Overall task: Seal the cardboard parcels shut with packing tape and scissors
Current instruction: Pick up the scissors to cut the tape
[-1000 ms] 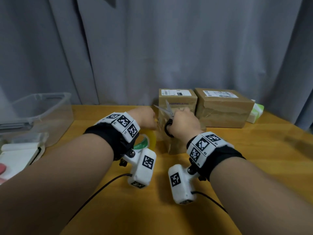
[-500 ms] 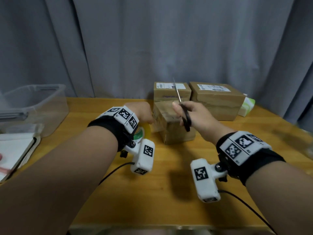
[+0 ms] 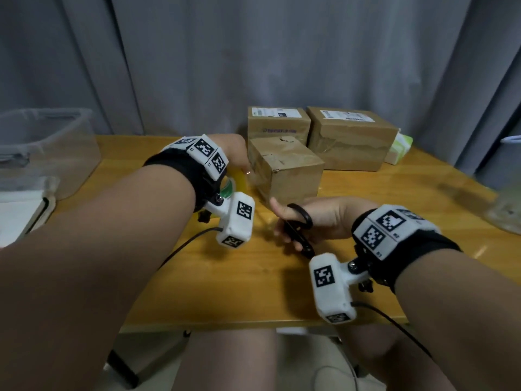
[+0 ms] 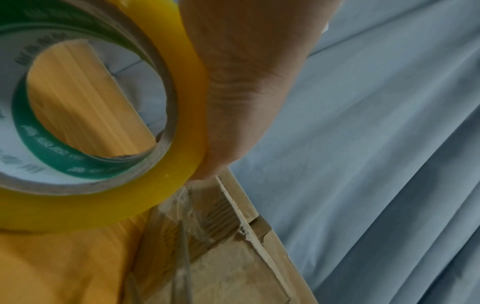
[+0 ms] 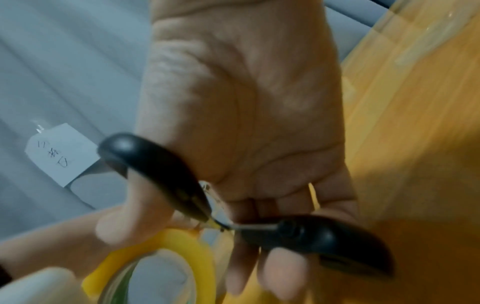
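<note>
The left hand (image 3: 234,149) grips the yellow tape roll (image 4: 109,115) just beside the left face of the small cardboard parcel (image 3: 287,167), and a clear strip of tape lies on that face. The right hand (image 3: 324,218) holds the black scissors (image 3: 300,230) with the thumb and fingers through the loops, low over the wooden surface (image 3: 225,283), in front of the parcel and apart from it. Two more parcels (image 3: 349,139) stand behind, against the grey curtain (image 3: 253,52)
</note>
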### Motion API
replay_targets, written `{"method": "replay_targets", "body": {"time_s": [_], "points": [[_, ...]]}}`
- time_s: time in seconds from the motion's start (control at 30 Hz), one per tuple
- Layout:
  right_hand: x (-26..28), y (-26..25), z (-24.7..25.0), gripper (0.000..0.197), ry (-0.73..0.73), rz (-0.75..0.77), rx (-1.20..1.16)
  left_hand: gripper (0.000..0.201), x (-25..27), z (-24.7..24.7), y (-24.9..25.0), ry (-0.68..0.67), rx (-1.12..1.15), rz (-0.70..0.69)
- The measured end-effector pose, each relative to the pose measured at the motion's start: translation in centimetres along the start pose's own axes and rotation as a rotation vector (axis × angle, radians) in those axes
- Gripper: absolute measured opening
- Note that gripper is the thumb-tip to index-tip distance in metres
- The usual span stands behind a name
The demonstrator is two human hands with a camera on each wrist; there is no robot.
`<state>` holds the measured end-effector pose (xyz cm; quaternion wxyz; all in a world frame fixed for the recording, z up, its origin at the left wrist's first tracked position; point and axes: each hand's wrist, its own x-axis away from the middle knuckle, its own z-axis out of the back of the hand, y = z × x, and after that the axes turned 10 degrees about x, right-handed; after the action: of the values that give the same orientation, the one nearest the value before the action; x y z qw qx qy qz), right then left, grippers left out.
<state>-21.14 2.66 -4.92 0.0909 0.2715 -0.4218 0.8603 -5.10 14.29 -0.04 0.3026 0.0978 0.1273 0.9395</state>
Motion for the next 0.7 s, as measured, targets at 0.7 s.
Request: {"method": "replay_targets", "body": {"time_s": [0.7], "points": [[-5.1, -0.6, -0.4, 0.046, 0.364, 0.168, -0.146, 0.036, -0.9, 0.1, 0.5, -0.057, -0.101, 0.050]]}}
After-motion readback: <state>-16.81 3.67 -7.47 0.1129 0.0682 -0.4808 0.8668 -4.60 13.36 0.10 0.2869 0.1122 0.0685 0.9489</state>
